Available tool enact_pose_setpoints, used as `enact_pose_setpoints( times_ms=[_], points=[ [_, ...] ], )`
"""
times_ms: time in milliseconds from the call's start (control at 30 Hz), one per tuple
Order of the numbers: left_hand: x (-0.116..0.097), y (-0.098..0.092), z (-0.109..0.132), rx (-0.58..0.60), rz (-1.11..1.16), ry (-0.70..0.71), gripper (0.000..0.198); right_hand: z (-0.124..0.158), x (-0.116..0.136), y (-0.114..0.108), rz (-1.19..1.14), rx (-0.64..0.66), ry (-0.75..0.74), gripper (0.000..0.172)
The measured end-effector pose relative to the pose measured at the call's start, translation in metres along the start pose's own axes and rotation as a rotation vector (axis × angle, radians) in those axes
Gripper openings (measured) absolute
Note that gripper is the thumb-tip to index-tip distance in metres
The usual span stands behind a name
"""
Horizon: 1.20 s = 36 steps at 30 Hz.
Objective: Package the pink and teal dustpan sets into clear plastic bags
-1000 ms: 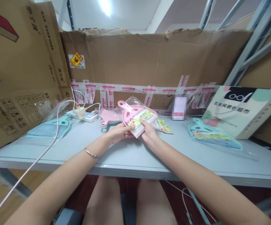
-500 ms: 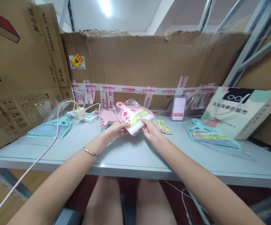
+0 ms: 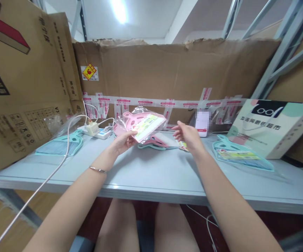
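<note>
My left hand is closed on the near left edge of a pink dustpan-and-brush set in a clear plastic bag. A yellow-green and white label card shows on its front. Below it on the table lie a pink brush with pale bristles and a teal dustpan, both partly covered. My right hand holds nothing, its fingers apart, above a loose printed card that it partly hides.
Bagged teal dustpan sets lie at the left and right. A power strip with a plugged-in charger stands behind, its white cable crossing the table's left. A phone leans at the back near a printed box.
My right hand has let go of the bagged pink set and moved right, opening. My left hand has shifted the set left, uncovering the pink brush beneath.
</note>
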<state>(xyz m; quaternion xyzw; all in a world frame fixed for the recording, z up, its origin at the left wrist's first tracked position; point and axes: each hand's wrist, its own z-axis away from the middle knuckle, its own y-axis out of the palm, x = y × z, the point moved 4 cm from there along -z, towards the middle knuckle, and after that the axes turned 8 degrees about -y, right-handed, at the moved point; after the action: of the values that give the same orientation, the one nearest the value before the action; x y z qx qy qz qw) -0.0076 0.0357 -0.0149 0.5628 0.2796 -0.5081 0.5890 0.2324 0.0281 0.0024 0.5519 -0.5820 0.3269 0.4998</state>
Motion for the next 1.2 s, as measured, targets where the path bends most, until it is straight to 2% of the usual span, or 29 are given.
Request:
enact_pose_setpoints(
  times_ms=[67, 100, 167, 233, 300, 433, 567, 633, 767, 933, 1033, 1133, 1200],
  points=[
    [-0.003, -0.004, 0.001, 0.009, -0.003, -0.012, 0.015, -0.005, 0.000, -0.011, 0.013, -0.093, -0.040, 0.024],
    [-0.003, -0.006, 0.001, 0.018, -0.011, -0.026, 0.016, -0.006, -0.002, -0.010, -0.033, -0.053, -0.002, 0.019],
    [-0.003, -0.007, 0.002, 0.039, -0.039, -0.065, 0.018, -0.003, -0.008, -0.002, -0.157, 0.149, 0.117, 0.010],
    [-0.001, -0.006, 0.003, 0.055, -0.072, -0.103, 0.021, 0.004, -0.010, 0.008, -0.238, 0.353, 0.183, 0.012],
    [0.000, -0.005, 0.003, 0.053, -0.102, -0.123, 0.023, 0.007, -0.012, 0.013, -0.248, 0.426, 0.201, 0.018],
    [0.000, -0.009, 0.000, 0.005, -0.122, -0.106, 0.027, 0.003, -0.026, 0.015, -0.207, 0.279, 0.259, 0.017],
    [0.002, -0.008, -0.003, 0.157, -0.141, -0.087, 0.032, -0.003, -0.041, 0.016, -0.168, 0.176, 0.261, 0.014],
    [0.003, -0.008, -0.003, 0.173, -0.185, -0.058, 0.036, -0.003, -0.045, 0.016, -0.139, 0.148, 0.259, 0.016],
    [0.006, -0.014, -0.009, 0.024, -0.262, 0.022, 0.039, 0.002, -0.045, 0.020, -0.074, 0.137, 0.263, 0.021],
    [0.004, -0.023, -0.018, -0.094, -0.308, 0.127, 0.046, 0.008, -0.044, 0.026, -0.005, 0.151, 0.247, 0.024],
    [0.000, -0.028, -0.018, -0.171, -0.323, 0.187, 0.044, 0.012, -0.041, 0.029, 0.005, 0.178, 0.237, 0.022],
    [-0.004, -0.025, -0.012, -0.174, -0.325, 0.202, 0.042, 0.015, -0.037, 0.031, 0.001, 0.181, 0.238, 0.019],
    [-0.004, -0.019, -0.007, -0.092, -0.318, 0.177, 0.042, 0.017, -0.034, 0.031, -0.005, 0.164, 0.242, 0.019]
  ],
)
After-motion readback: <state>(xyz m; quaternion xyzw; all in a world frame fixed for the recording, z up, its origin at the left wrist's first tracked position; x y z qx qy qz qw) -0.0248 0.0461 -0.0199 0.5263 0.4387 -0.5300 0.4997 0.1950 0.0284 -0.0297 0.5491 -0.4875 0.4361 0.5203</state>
